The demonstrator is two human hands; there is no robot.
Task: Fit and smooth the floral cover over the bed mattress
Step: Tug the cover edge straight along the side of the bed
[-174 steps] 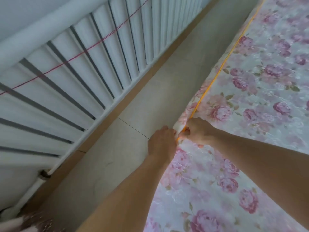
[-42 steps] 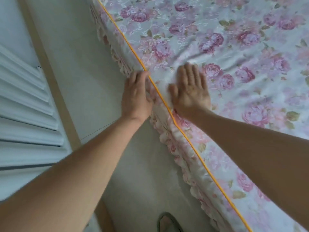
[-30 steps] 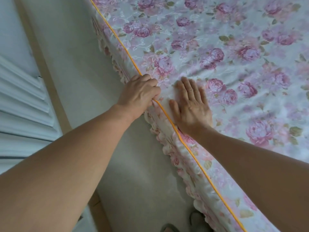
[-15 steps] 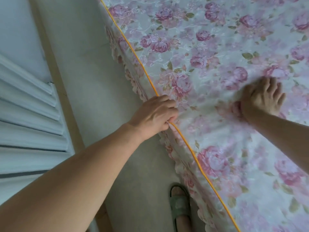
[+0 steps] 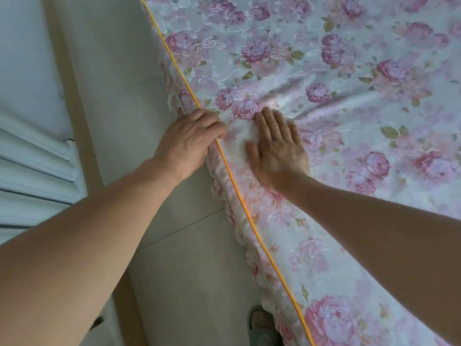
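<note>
My left grip [image 5: 189, 141] is curled over the bed's edge, its fingers closed on the cover [image 5: 349, 83] right at the orange piping [image 5: 239, 196]. My right grip [image 5: 277, 148] lies flat with straight fingers, holding nothing and pressing the cover's top face just across the piping from the left grip. The cover is spread over the whole bed top. It runs away from both grips to the far side, and its frill [image 5: 224, 193] hangs down the side below the left grip. Creases fan out from the right grip's fingertips toward the far right.

On the outer side of the left grip is pale tiled floor [image 5: 189, 270]. Beyond that are a tan skirting strip [image 5: 77, 101] and a white ribbed panel [image 5: 30, 176], both well apart from the bed. A green slipper [image 5: 262, 330] with a foot in it stands close to the frill, back toward me from both grips. Nothing lies on the cover between or ahead of the grips.

Half a second ago the right grip was far out across the cover, well apart from the left. Now it is back beside the left one. The left grip has kept its hold on the piping.
</note>
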